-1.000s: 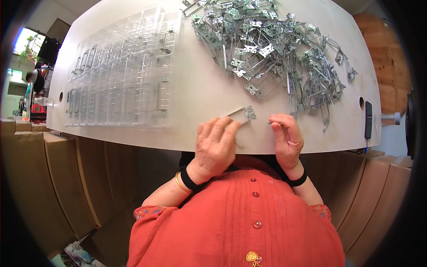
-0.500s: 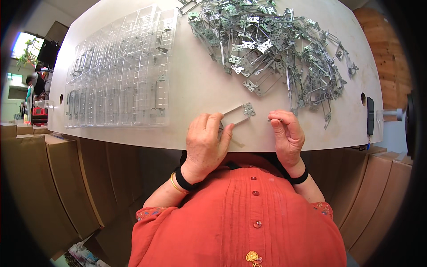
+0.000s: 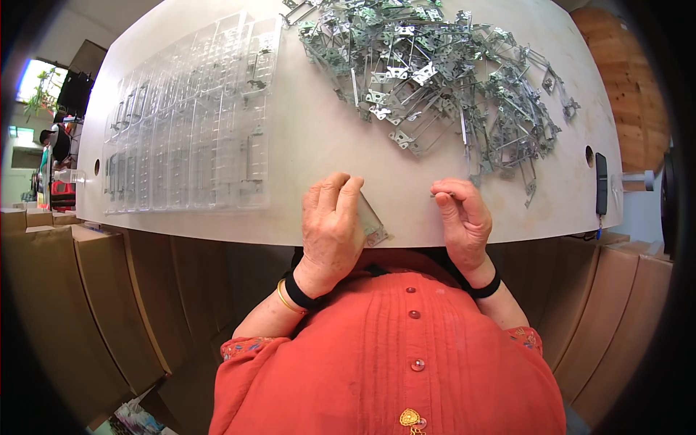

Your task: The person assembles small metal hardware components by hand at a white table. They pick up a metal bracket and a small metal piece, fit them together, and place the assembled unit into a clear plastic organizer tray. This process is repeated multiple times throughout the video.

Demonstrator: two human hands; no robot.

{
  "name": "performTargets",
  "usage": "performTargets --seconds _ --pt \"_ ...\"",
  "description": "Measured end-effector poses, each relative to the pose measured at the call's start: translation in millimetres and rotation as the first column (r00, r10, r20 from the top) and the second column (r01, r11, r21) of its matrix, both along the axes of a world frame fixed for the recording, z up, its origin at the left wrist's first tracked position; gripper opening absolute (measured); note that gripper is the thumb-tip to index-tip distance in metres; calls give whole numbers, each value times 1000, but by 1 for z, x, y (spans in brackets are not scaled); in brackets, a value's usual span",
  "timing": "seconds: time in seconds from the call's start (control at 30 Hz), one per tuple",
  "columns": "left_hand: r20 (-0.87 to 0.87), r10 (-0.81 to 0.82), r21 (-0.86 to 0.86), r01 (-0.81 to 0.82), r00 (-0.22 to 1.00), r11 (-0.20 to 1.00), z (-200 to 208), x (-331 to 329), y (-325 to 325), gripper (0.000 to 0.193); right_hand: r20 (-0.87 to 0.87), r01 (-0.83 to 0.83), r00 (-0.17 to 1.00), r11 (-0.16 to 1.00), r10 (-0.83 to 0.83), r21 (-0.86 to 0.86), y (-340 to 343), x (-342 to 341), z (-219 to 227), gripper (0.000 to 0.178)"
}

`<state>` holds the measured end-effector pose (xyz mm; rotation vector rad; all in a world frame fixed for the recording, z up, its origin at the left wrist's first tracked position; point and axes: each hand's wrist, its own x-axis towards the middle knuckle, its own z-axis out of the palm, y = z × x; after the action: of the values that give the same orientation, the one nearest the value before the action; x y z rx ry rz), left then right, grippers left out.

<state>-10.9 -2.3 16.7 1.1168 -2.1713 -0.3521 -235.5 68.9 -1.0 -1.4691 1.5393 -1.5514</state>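
Near the front edge of the white table (image 3: 319, 138), my left hand (image 3: 328, 232) is closed on a thin metal bracket frame (image 3: 375, 235). The frame's end plate points down toward the table's edge, and the rest of it is hidden by my fingers. A short distance to the right, my right hand (image 3: 467, 226) is closed with thumb and fingertips pinched together. A tiny dark thing shows at those fingertips, too small to name. Beyond both hands lies a heap of similar metal bracket frames (image 3: 435, 87).
Clear plastic trays (image 3: 270, 138) with long compartments, some holding metal brackets, lie at the left of the table. A black flat device (image 3: 601, 185) sits by the right edge, close to a round hole (image 3: 589, 156). Cardboard boxes (image 3: 109, 290) stand below the table.
The bracket frame in my left hand has turned, from pointing away to the right to pointing down toward the table's front edge. My right hand keeps its pinch, almost in place.
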Motion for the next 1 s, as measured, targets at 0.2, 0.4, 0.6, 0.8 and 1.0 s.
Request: performTargets --seconds 0.2,0.4,0.6,0.8,1.0 --pt "-29 -4 -66 3 1000 998 -19 3 -9 48 -10 -10 1000 1000 10 -4 -1 0 -1 9" --pt "-119 43 -68 -51 992 996 -7 -1 -9 32 3 -10 1000 1000 10 -1 0 -2 1 8" --pt "-70 -11 85 17 997 996 3 -1 7 24 -55 -10 998 999 13 48 0 -1 0 8" --pt "-103 -4 141 18 995 990 -7 0 5 18 14 -35 999 994 34 102 5 -4 -6 10" --pt "-132 13 235 19 991 972 -6 15 8 15 18 -51 999 988 49 149 6 -5 -9 11"
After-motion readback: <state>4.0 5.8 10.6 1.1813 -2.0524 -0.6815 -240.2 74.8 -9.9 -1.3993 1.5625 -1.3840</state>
